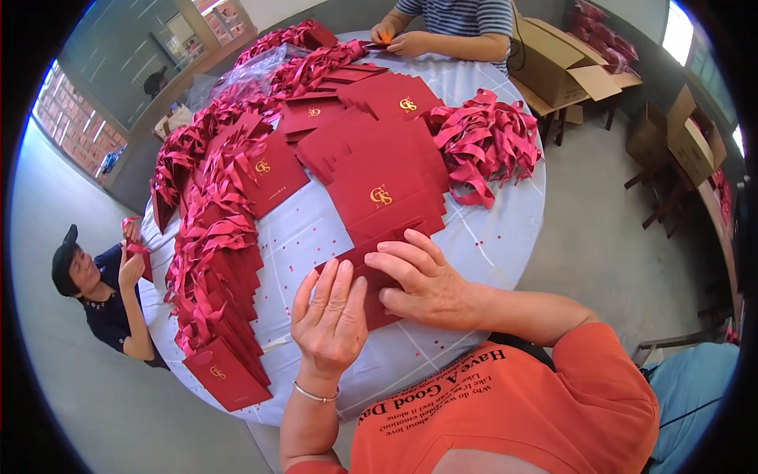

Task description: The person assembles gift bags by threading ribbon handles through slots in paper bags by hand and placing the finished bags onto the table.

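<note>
Orange shirt (513,403) | red bag (377,316) beneath left grip (328,328) (spread) and right grip (430,291) (closure: cannot tell)

Packing workshop, round table (288,257) of stacked red paper bags (379,162), heaped ribbons (493,142), open cardboard boxes (545,67), co-workers (466,20) alongside

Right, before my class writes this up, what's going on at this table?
The person in the orange shirt has both the left hand and right hand on a flat red bag at the near side of the cloth-covered table. Just beyond are overlapping red bags, with loose ribbons to their right. Ribboned bags run down the left. A co-worker in a dark top holds something red; another in stripes works across the table.
</note>
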Motion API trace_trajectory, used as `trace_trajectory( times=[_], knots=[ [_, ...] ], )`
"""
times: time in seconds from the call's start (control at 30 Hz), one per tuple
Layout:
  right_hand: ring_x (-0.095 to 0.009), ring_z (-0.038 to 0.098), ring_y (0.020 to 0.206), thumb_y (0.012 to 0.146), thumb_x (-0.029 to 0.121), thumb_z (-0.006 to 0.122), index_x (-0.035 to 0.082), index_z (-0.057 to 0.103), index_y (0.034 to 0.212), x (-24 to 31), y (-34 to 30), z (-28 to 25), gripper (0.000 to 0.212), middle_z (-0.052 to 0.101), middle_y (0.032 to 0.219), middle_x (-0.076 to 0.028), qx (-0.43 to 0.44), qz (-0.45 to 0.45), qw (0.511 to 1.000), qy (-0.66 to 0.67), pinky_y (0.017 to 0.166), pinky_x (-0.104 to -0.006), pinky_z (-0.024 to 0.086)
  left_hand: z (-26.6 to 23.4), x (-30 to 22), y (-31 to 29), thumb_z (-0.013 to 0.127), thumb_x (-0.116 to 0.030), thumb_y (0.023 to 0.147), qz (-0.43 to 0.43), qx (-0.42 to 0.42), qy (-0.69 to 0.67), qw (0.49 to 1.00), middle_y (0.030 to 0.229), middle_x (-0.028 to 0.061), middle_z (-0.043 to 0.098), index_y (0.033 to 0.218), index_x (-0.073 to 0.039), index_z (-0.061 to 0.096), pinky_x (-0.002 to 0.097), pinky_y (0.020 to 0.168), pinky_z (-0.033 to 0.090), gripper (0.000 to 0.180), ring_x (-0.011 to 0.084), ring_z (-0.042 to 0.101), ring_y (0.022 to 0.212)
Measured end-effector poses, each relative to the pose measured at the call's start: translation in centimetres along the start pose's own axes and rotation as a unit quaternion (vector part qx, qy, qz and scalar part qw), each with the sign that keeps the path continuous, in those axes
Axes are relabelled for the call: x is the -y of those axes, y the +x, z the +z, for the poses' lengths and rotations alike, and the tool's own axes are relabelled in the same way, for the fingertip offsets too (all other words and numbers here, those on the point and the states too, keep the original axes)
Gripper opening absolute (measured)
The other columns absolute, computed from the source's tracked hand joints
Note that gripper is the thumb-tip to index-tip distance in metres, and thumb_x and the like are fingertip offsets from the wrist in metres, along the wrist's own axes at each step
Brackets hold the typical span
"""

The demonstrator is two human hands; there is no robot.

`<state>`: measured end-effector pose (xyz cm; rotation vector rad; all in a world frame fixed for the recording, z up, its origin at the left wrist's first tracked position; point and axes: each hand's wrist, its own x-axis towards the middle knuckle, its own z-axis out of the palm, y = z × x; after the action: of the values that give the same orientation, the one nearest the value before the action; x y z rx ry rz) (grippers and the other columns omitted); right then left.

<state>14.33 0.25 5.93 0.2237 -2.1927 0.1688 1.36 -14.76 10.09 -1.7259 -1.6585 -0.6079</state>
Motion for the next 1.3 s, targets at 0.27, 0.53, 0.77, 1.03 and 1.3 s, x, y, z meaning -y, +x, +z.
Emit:
trace_trajectory(
  times=[0.27, 0.53, 0.77, 1.03, 1.3],
  knots=[
    [-0.03, 0.057, 0.105, 0.079, 0.016, 0.059, 0.003, 0.058, 0.099, -0.7, 1.7, -1.1, 0.024, 0.058, 0.111, -0.013, -0.008, -0.04, 0.997, 0.072, 0.095, -0.0441, 0.047, -0.4, -1.2, 0.6, 0.071, -0.003, 0.081, -0.052, -0.018, -0.016, 0.998, 0.09, 0.0096, 0.066, 0.102, -0.001, 0.067, 0.0379, 0.075, 0.047, 0.022, 0.0242, 0.064, 0.077],
    [-0.026, 0.063, 0.085, 0.08, 0.031, 0.074, 0.006, 0.062, 0.102, -1.3, 3.2, -3.9, 0.036, 0.065, 0.097, -0.007, 0.24, 0.128, 0.946, 0.174, 0.074, -0.039, 0.049, -2.2, 0.2, 0.1, 0.064, 0.002, 0.081, -0.18, 0.189, -0.313, 0.913, 0.086, 0.0164, 0.063, 0.088, 0.0, 0.058, 0.0424, 0.07, 0.046, 0.009, 0.0338, 0.061, 0.081],
    [-0.03, 0.063, 0.104, 0.075, 0.012, 0.081, 0.006, 0.069, 0.097, -8.1, -0.4, -5.8, 0.025, 0.064, 0.116, -0.012, -0.012, 0.224, 0.96, 0.168, 0.09, -0.0396, 0.05, -3.1, 2.1, -0.1, 0.066, -0.002, 0.085, -0.28, 0.338, -0.431, 0.788, 0.057, 0.0102, 0.056, 0.09, 0.0, 0.058, 0.0313, 0.046, 0.04, 0.009, 0.0226, 0.056, 0.046],
    [-0.032, 0.046, 0.127, 0.075, 0.017, 0.075, 0.006, 0.072, 0.087, -14.1, -2.4, -5.7, 0.018, 0.056, 0.129, -0.013, 0.126, 0.178, 0.948, -0.234, 0.102, -0.045, 0.041, -1.7, 0.9, -0.4, 0.075, -0.012, 0.078, -0.186, 0.185, -0.275, 0.925, 0.062, 0.0086, 0.062, 0.08, -0.005, 0.068, 0.0367, 0.061, 0.045, 0.01, 0.0266, 0.06, 0.06],
    [-0.009, 0.061, 0.088, 0.087, 0.008, 0.072, 0.005, 0.064, 0.086, -12.8, 0.4, -7.4, 0.009, 0.065, 0.093, 0.0, -0.016, 0.405, 0.874, 0.267, 0.078, -0.0238, 0.048, -1.2, 0.9, -0.8, 0.074, -0.013, 0.078, -0.186, 0.235, -0.243, 0.923, 0.067, 0.0104, 0.065, 0.082, -0.005, 0.068, 0.04, 0.063, 0.046, 0.01, 0.0292, 0.061, 0.064]
  ],
)
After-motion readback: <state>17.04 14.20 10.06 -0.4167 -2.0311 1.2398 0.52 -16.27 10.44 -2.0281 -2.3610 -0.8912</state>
